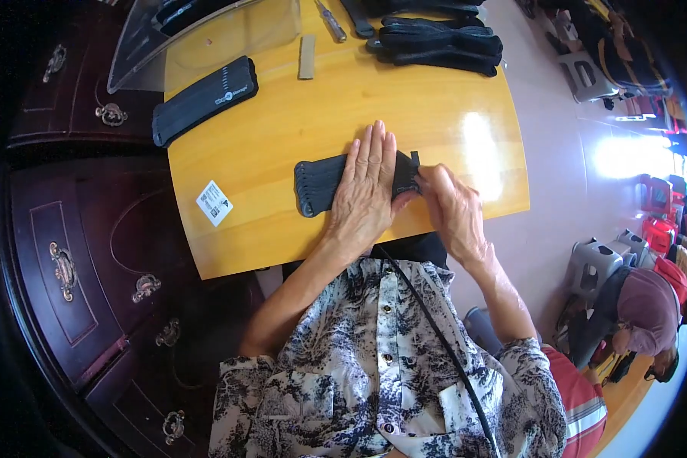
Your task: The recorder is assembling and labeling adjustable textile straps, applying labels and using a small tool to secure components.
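A black fabric band (318,183) lies across the yellow table in front of me, its left end ribbed and scalloped. My left hand (368,177) rests flat on the middle of it, fingers stretched out and pointing away from me. At the band's narrower right end, my right hand (452,210) is closed, thumb and fingers pinching the edge. A small dark tab (415,158) sticks up beside the right fingertips. The part of the band beneath my left palm is hidden.
Farther left lies a black sleeve-like piece (206,99) with pale print. A white label (214,203) sits near the left edge. Toward the back are a tan strip (307,57), a screwdriver (331,21), stacked black bands (437,44) and a clear bin (233,34). Dark drawers (65,271) stand left.
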`<state>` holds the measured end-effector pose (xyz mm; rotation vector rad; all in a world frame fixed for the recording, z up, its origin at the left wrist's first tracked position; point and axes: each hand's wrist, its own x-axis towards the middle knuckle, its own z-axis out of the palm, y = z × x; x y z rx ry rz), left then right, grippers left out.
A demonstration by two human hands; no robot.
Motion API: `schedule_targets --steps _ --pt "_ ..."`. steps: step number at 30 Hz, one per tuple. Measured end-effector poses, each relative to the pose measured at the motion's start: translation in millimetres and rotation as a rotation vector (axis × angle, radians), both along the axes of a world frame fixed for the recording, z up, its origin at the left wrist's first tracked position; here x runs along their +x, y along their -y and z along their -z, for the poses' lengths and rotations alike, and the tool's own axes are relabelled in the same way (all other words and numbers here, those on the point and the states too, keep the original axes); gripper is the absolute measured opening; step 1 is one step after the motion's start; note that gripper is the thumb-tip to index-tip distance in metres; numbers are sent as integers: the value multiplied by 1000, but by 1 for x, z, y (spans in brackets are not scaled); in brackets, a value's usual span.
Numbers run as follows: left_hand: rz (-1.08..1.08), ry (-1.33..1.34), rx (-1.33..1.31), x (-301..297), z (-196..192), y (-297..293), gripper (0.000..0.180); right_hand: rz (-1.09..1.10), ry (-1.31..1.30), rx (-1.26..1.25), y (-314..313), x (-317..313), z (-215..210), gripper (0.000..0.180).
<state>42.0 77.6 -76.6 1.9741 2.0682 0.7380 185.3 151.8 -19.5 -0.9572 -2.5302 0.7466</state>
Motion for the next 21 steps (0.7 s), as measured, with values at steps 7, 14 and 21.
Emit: schedule_targets --steps 7,14,21 --pt "-44 401 337 -13 -1 6 109 -136 118 270 23 8 -15 35" --pt "103 355 196 -48 -20 22 104 -248 -2 415 28 12 -22 38" --pt "183 422 81 -89 -9 27 89 -383 -83 382 45 -15 -52 31"
